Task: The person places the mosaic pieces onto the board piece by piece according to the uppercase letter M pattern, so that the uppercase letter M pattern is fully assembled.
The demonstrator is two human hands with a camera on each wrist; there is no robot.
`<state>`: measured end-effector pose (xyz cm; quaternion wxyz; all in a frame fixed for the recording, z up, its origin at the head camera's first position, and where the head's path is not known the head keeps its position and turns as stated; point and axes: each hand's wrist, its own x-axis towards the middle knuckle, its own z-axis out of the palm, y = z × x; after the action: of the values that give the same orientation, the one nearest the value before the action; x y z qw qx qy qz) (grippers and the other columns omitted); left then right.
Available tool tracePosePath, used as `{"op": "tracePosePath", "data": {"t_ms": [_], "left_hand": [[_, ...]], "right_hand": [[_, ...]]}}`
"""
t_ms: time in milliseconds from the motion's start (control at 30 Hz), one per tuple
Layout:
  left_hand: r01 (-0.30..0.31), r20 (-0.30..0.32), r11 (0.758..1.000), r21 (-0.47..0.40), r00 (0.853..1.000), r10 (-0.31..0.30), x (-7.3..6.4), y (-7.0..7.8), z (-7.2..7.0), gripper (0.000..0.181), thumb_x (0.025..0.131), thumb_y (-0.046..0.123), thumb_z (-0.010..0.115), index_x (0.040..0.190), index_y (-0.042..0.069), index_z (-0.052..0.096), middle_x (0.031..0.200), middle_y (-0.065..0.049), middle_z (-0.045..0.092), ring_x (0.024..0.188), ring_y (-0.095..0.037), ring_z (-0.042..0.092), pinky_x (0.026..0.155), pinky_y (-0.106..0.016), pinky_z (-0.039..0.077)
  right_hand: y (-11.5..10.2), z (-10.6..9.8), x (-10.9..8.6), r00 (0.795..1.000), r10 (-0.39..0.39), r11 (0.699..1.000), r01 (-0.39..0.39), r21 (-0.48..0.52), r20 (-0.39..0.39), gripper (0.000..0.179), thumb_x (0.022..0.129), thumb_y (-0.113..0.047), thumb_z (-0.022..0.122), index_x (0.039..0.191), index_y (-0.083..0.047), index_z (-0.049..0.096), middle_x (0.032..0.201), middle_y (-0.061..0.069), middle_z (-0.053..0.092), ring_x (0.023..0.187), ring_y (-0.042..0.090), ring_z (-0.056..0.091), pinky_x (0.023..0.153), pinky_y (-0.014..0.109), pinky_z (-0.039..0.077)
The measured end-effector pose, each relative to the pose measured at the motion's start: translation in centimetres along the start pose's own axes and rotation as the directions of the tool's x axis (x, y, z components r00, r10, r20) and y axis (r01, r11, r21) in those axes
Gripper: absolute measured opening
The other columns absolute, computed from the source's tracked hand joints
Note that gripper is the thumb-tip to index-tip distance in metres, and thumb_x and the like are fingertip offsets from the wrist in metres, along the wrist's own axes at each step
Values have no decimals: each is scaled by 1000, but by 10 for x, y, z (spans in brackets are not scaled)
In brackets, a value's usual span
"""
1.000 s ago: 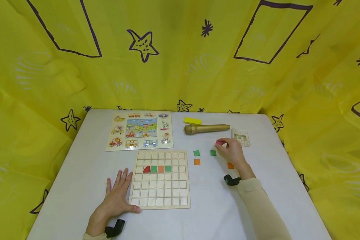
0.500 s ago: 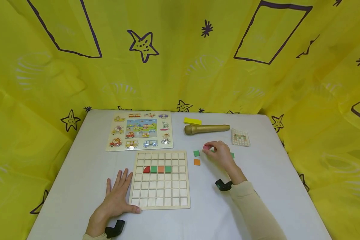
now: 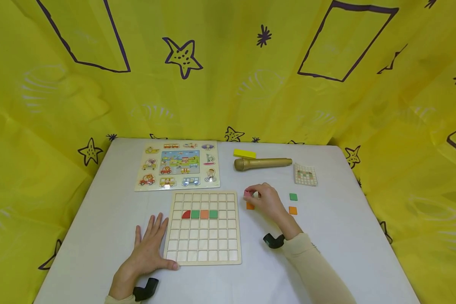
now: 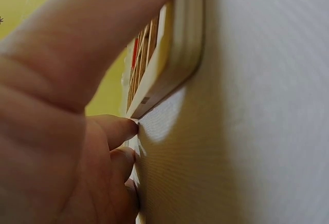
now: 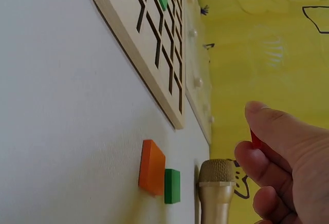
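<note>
My right hand (image 3: 267,200) pinches a small red tile (image 5: 255,139) between thumb and forefinger, just right of a wooden grid board (image 3: 203,262). Below those fingertips lie an orange tile (image 3: 250,206) and a green tile (image 5: 172,186); the hand hides the green one in the head view. In one row of the board sit a red quarter-round tile (image 3: 186,214), a green tile (image 3: 195,214), a salmon tile (image 3: 204,214) and another green tile (image 3: 213,214). Fingers spread, my left hand (image 3: 146,251) rests on the table, its thumb at the board's near left corner.
Further right lie a loose green tile (image 3: 293,196) and an orange tile (image 3: 293,210). Behind are a picture puzzle (image 3: 215,153), a gold microphone (image 3: 264,163), a yellow block (image 3: 245,153) and a pattern card (image 3: 305,175). A yellow curtain (image 3: 220,101) surrounds the table.
My right hand has moved left toward the board with the red tile, uncovering the green and orange tiles at the right. My left hand has stayed in place.
</note>
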<state>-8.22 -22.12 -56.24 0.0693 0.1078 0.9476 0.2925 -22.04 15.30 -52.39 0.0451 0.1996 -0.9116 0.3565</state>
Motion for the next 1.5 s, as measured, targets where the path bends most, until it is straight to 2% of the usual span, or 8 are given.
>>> {"op": "tracePosePath", "data": {"t_ms": [233, 833, 1033, 1300, 1500], "left_hand": [[-6, -5, 1000, -4, 1000, 6, 0, 0, 0, 142, 47, 72, 82, 151, -6, 24, 158, -27, 10, 145, -43, -3, 104, -65, -16], [8, 21, 1000, -6, 1000, -8, 0, 1, -2, 144, 47, 74, 80, 152, -5, 22, 159, -26, 8, 145, -43, -4, 104, -66, -15], [9, 22, 1000, -3, 1000, -9, 1, 1, -3, 144, 47, 75, 80, 152, -5, 22, 159, -25, 8, 145, -43, -5, 104, -66, -16], [15, 24, 1000, 4, 1000, -15, 1, 2, -2, 144, 47, 74, 80, 152, -5, 22, 159, -25, 8, 145, -42, -5, 104, -66, -15], [14, 24, 1000, 1, 1000, -14, 1, 2, -3, 144, 47, 73, 81, 151, -5, 22, 159, -26, 8, 145, -43, -5, 104, -66, -16]], "right_hand": [[-13, 19, -3, 996, -56, 998, 56, -3, 66, 22, 80, -20, 82, 98, -9, 76, 83, -11, 64, 73, 15, 49, 61, 26, 42], [-34, 54, -12, 981, -68, 997, 76, -34, 182, 24, 84, -32, 78, 100, -13, 76, 87, -13, 64, 79, 8, 50, 68, 25, 43], [-37, 60, -13, 978, -87, 993, 102, -67, 190, 20, 87, -30, 76, 98, -14, 76, 88, -12, 67, 80, 8, 50, 69, 24, 45], [-36, 64, -14, 981, -109, 986, 127, -107, 159, 20, 87, -32, 76, 97, -16, 76, 91, -10, 67, 83, 8, 49, 70, 23, 44], [-36, 66, -13, 977, -126, 981, 148, -122, 172, 20, 86, -32, 76, 97, -15, 76, 91, -9, 67, 83, 8, 50, 71, 23, 44]]}}
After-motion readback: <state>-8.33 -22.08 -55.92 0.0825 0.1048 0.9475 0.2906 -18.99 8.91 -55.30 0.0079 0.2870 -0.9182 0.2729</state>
